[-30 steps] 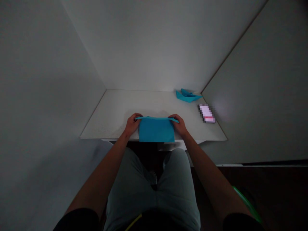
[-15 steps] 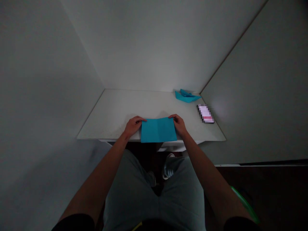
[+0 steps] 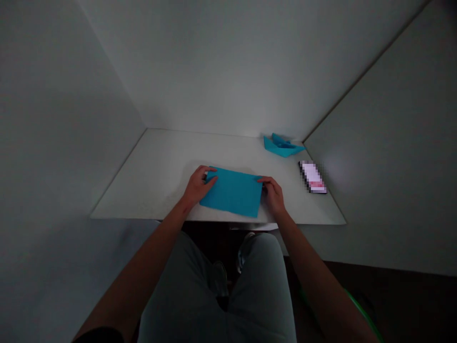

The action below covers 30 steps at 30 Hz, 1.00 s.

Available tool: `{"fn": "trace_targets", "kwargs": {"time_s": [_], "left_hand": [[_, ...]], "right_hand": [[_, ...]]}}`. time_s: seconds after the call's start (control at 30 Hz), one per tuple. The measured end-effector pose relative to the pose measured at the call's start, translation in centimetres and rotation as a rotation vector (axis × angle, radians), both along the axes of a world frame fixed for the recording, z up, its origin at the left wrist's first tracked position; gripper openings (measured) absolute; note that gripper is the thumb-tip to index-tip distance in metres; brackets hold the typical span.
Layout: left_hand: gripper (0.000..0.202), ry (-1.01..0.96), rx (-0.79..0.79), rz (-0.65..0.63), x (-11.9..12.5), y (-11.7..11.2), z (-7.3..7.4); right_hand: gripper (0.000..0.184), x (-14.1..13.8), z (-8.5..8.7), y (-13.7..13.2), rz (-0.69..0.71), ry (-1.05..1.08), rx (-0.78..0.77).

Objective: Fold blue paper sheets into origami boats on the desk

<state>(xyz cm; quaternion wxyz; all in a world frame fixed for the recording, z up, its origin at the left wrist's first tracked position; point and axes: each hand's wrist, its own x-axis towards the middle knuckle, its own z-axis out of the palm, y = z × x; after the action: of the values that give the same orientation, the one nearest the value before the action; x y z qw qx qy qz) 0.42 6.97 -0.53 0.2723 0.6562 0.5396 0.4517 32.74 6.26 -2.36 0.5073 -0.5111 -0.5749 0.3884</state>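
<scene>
"Paper (image 3: 232,193), bright blue: where did you have it?"

"You had it lying flat on the white table (image 3: 143,190), close to the front edge, skewed so that its right end sat nearer you."

"And your left hand (image 3: 195,186)?"

"You rested it on the paper's upper left corner, fingers spread a little and pressing down from above. It wasn't pinching anything."

"Your right hand (image 3: 273,194)?"

"You kept it at the paper's right end, fingers loosely curled, with the fingertips touching the edge. I couldn't tell whether your thumb was underneath."

"What lay farther along the table?"

"A folded blue paper boat (image 3: 282,147) sat upright in the far right corner, well apart from your hands. Nearer the table's right edge lay a phone (image 3: 312,177), its screen blurred into pink and white blocks, too coarse to read."

"Any writing on the paper?"

"None that I could read from your view."
</scene>
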Motion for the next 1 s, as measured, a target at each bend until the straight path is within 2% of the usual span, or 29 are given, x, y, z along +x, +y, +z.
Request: {"fn": "trace_targets", "kwargs": {"time_s": [0.1,0.23,0.27,0.33,0.4,0.5,0.57,0.67,0.8,1.0], "left_hand": [[0.022,-0.035,0.026,0.067,0.2,2.2,-0.1],[0.009,-0.053,0.063,0.164,0.5,5.6,0.3],[0.008,-0.055,0.078,0.184,0.7,6.6,0.4],[0.009,-0.070,0.109,0.213,0.9,8.6,0.6],[0.019,-0.099,0.113,0.219,1.0,10.5,0.4],[0.050,-0.118,0.076,0.178,0.5,12.7,-0.2],[0.059,-0.069,0.087,0.156,0.0,13.5,-0.6],[0.044,0.060,0.141,0.142,-0.5,13.9,-0.9],[0.022,0.221,0.149,-0.017,-0.4,13.7,-0.7],[0.027,0.359,0.100,-0.182,0.0,13.2,-1.1]], "right_hand": [[0.032,-0.5,0.2,1.6,0.044,0.092,0.015],[0.083,-2.2,1.0,7.1,0.120,0.073,0.073],[0.088,-2.8,1.2,8.8,0.119,0.048,0.087],[0.081,-3.9,1.4,12.0,0.101,-0.033,0.102],[0.062,-4.6,1.4,14.6,0.097,-0.144,0.103],[0.039,-4.6,0.7,16.9,0.149,-0.288,0.123],[0.030,-4.1,0.2,17.5,0.175,-0.355,0.174],[0.025,-3.5,-0.4,17.9,0.190,-0.392,0.239],[0.026,-3.4,-0.3,17.9,0.212,-0.402,0.285],[0.037,-3.6,0.8,16.7,0.280,-0.404,0.272]]}}
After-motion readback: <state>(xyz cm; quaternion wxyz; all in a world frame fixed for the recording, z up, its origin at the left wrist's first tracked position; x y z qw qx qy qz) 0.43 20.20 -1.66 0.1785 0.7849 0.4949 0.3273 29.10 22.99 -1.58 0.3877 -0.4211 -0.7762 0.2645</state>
